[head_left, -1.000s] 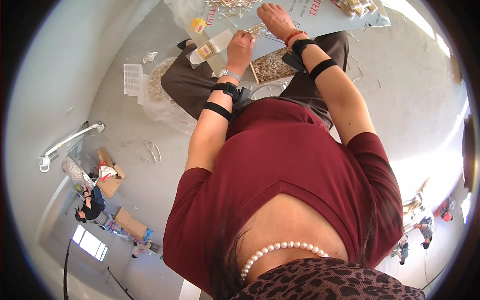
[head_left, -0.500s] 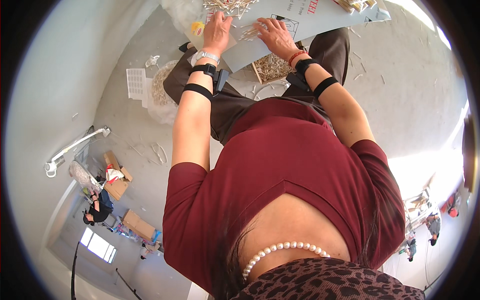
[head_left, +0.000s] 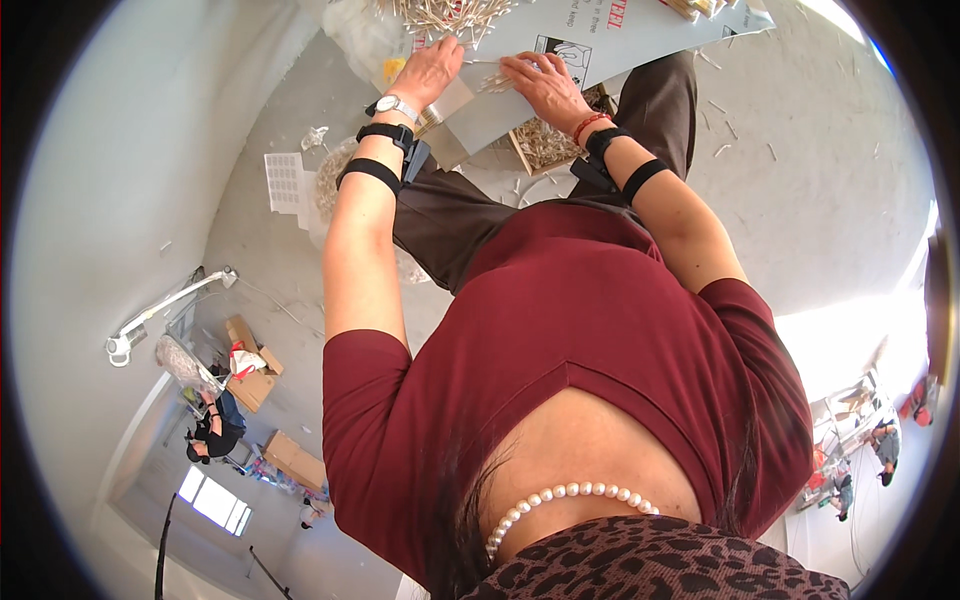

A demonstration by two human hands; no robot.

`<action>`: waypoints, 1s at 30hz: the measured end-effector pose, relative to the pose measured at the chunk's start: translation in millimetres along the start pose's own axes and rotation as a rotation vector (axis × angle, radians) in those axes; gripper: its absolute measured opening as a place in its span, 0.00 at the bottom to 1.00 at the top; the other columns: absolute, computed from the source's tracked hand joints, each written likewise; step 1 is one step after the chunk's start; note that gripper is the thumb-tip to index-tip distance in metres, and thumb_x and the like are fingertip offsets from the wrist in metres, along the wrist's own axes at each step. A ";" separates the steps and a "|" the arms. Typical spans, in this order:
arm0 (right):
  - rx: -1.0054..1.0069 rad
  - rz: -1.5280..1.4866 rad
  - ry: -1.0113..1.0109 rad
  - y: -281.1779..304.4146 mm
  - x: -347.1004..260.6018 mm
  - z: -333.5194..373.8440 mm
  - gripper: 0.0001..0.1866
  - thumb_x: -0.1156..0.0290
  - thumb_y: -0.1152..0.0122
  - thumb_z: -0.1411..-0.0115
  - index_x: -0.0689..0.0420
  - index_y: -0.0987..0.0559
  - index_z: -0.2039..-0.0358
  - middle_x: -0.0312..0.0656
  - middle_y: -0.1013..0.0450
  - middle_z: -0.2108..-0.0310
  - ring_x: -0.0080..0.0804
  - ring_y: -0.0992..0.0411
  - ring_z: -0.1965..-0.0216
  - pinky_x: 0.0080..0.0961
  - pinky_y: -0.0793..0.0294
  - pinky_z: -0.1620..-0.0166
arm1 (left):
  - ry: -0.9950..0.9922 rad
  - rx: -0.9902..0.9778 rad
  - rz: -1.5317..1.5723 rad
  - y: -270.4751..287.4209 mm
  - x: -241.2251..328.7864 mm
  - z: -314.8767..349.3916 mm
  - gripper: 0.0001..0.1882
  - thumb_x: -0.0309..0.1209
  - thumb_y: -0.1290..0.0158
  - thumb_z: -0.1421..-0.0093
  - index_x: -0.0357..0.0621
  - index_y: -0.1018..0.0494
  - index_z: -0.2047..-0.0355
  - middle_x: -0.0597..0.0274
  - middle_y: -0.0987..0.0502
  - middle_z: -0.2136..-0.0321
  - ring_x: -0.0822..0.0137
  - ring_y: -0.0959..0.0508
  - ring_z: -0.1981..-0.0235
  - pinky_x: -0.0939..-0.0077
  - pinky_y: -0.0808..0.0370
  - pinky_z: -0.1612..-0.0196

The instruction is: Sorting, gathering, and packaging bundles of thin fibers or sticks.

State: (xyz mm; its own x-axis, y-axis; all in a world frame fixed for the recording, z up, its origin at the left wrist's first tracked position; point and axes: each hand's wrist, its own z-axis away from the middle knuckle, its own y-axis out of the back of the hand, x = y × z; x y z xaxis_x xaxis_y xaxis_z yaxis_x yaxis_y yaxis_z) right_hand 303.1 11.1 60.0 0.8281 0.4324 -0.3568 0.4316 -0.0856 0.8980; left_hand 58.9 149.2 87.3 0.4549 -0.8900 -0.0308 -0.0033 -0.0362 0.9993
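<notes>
Yellowish stick bundles (head_left: 712,7) look done; loose pile of white-tipped sticks (head_left: 456,14) on grey printed board (head_left: 612,55) remains. Right hand (head_left: 547,86): fingers half-spread at small stick bunch (head_left: 494,83). Left hand (head_left: 428,73): curled near pile, can't tell grip.

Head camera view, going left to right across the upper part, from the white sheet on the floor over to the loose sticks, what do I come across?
White sheet → left hand → small bunch of cotton swabs → right hand → red bracelet → dark trouser leg → loose sticks on the floor.
</notes>
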 end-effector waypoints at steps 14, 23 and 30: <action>0.030 -0.101 -0.006 0.2 3.5 1.6 0.25 0.78 0.41 0.41 0.51 0.22 0.42 0.36 0.27 0.39 0.38 0.34 0.37 0.41 0.39 0.34 | 0.320 0.124 0.394 5.4 47.8 -35.3 0.05 0.28 0.41 0.40 0.47 0.24 0.63 0.59 0.21 0.62 0.51 0.21 0.60 0.57 0.23 0.56; 0.159 -0.044 -0.265 -7.8 4.0 12.8 0.28 0.63 0.35 0.37 0.54 0.28 0.38 0.39 0.31 0.38 0.41 0.36 0.35 0.44 0.42 0.32 | 0.558 0.234 0.445 -11.1 84.5 -16.8 0.09 0.27 0.38 0.42 0.48 0.21 0.60 0.58 0.21 0.65 0.52 0.22 0.57 0.59 0.25 0.52; 0.082 0.049 -0.276 -9.0 0.4 25.5 0.30 0.61 0.43 0.32 0.60 0.33 0.33 0.41 0.41 0.28 0.37 0.45 0.27 0.45 0.52 0.26 | 0.626 0.375 0.415 -5.1 148.8 -17.7 0.28 0.35 0.44 0.34 0.36 0.33 0.37 0.45 0.32 0.37 0.44 0.33 0.36 0.47 0.38 0.35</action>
State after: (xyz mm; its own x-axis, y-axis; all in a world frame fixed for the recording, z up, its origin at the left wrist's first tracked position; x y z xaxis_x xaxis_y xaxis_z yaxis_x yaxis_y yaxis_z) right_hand 308.7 -10.9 45.1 0.9096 0.1665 -0.3806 0.4073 -0.1775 0.8959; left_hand 142.4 25.0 77.9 0.7613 -0.4521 0.4648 -0.5250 -0.0091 0.8511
